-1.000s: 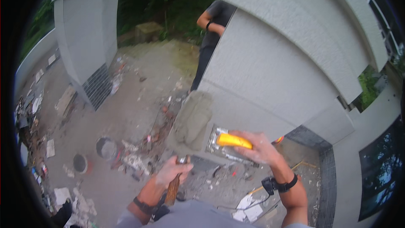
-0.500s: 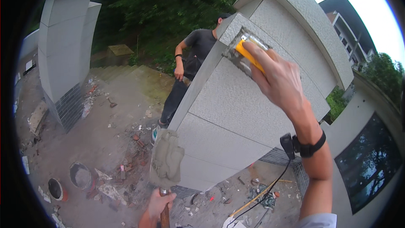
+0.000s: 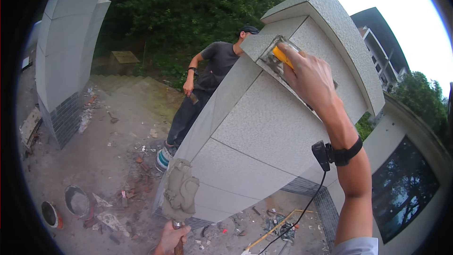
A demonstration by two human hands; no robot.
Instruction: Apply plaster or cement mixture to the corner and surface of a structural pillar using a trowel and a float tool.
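My right hand (image 3: 314,78) grips the yellow handle of a plastering trowel (image 3: 284,58), high on a grey stone-clad pillar (image 3: 259,127). Its mortar-smeared metal plate lies along the projecting band below the pillar's cap; the fingers hide part of it. Low in front of the pillar, my left hand (image 3: 170,239) is closed around the wooden handle of a second trowel (image 3: 179,247). A thick heap of wet grey mortar (image 3: 181,189) covers that trowel's blade.
Behind the pillar's left edge stands a co-worker (image 3: 219,63), a small tool in one hand. Another pillar (image 3: 71,42) rises at left. Two buckets (image 3: 79,202), broken bricks (image 3: 137,179) and scraps lie on the ground. A black cable (image 3: 306,208) hangs from my right wrist.
The view has shifted, and more of the co-worker's head shows beside the pillar. My right hand's trowel has moved slightly along the band. The mortar-loaded trowel stays in my left hand.
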